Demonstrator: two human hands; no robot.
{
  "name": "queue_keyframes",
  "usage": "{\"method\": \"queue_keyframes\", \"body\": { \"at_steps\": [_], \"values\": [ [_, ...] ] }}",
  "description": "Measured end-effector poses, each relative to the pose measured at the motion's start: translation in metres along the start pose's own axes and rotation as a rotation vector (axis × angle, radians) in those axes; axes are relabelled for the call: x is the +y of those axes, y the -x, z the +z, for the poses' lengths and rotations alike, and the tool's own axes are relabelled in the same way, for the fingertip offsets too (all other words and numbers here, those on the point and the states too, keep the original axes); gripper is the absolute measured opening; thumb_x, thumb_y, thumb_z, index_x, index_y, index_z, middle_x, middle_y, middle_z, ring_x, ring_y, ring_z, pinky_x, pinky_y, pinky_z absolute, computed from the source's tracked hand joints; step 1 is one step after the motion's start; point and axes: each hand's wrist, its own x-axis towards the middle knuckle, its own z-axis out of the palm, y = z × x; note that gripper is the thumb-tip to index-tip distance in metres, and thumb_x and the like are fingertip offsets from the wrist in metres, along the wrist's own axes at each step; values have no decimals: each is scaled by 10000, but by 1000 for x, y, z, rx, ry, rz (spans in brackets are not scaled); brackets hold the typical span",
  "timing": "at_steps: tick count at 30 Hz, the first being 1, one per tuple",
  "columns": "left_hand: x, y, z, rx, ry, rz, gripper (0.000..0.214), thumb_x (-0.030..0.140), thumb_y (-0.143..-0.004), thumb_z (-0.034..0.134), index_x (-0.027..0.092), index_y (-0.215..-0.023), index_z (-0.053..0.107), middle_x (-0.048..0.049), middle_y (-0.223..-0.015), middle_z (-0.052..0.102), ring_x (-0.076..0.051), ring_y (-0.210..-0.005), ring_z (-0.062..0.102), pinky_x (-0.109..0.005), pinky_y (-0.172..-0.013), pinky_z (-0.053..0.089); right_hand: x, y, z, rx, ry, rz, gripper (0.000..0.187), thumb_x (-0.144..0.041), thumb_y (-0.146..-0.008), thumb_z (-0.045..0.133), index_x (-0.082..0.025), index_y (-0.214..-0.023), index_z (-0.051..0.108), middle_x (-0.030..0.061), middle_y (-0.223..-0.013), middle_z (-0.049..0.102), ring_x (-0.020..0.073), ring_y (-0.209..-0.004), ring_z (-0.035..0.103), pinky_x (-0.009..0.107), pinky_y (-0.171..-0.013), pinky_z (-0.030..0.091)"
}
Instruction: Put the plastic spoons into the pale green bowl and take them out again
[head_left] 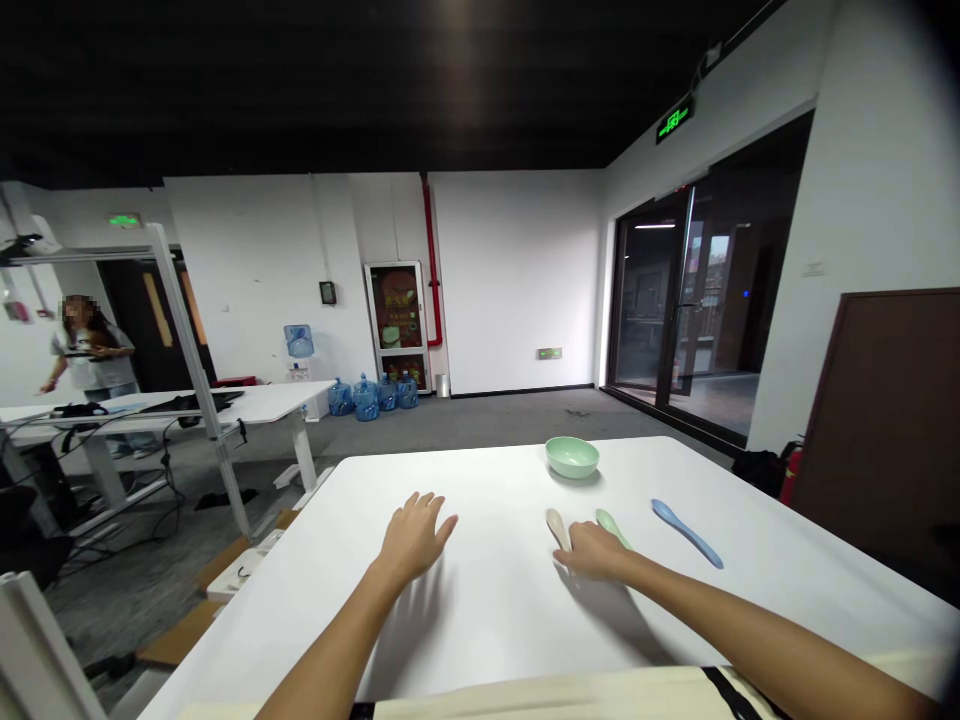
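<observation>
My left hand (415, 535) lies flat on the white table (480, 620), fingers stretched out, holding nothing. My right hand (592, 550) rests on the table with its fingers curled over the handles of a beige spoon (556, 525) and a green spoon (609, 523); whether it grips either one is unclear. A blue spoon (686, 532) lies apart to the right. A pale green bowl (572, 457) stands upright beyond the spoons, near the table's far edge.
Another person (86, 350) stands at the far left behind a white desk (172, 405) with cables. Blue water bottles (371, 395) sit on the floor by the back wall. A brown board (889, 420) leans at the right. Glass doors (675, 310) lie beyond.
</observation>
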Motion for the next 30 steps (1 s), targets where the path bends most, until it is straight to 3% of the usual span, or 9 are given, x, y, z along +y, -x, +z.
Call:
{"method": "queue_keyframes", "body": {
  "at_steps": [5, 11, 16, 21, 26, 30],
  "values": [
    [-1, 0, 0, 0, -10, 5, 574, 514, -1064, 360, 197, -1492, 572, -108, -1594, 564, -371, -1541, 409, -512, -1193, 424, 2, -3, -15, 70, -2, 8, 431, -546, -962, 530, -180, -786, 676, 149, -904, 748, 299, -897, 723, 344, -716, 435],
    [-2, -2, 2, 10, -20, 12, 577, 516, -1064, 347, 198, -1488, 576, -106, -1589, 571, -372, -1537, 412, -507, -1200, 415, 15, -9, -50, 213, -35, 55, 525, -613, -1008, 435, -195, -836, 702, 141, -940, 754, 302, -901, 720, 331, -699, 425],
    [-3, -3, 4, 23, -23, 13, 584, 521, -1060, 343, 199, -1489, 574, -113, -1593, 566, -372, -1542, 401, -526, -1211, 396, 43, -13, -67, 320, -91, 105, 576, -648, -1013, 400, -178, -1112, 718, 168, -1138, 761, 324, -1043, 714, 341, -774, 456],
    [-4, -4, 7, 41, -29, 13, 576, 518, -1057, 348, 211, -1488, 575, -116, -1597, 560, -372, -1544, 396, -543, -1211, 389, 79, -14, -61, 362, -73, 113, 678, -625, -1030, 361, -110, -1399, 606, 231, -1376, 678, 351, -1254, 649, 380, -916, 482],
    [-4, -4, 6, 40, -58, 6, 583, 508, -1061, 350, 192, -1504, 561, -132, -1608, 544, -376, -1548, 389, -544, -1219, 384, 100, -13, -44, 385, 21, 94, 678, -577, -1036, 369, -111, -1499, 536, 227, -1619, 481, 366, -1442, 506, 466, -1097, 430],
    [-3, -3, 4, 32, -64, 2, 581, 504, -1063, 354, 191, -1508, 558, -127, -1612, 541, -377, -1550, 388, -535, -1222, 386, 107, -13, -37, 359, 47, 88, 672, -567, -1035, 380, -110, -1501, 537, 230, -1614, 485, 371, -1476, 464, 501, -1129, 412]
  ]
}}
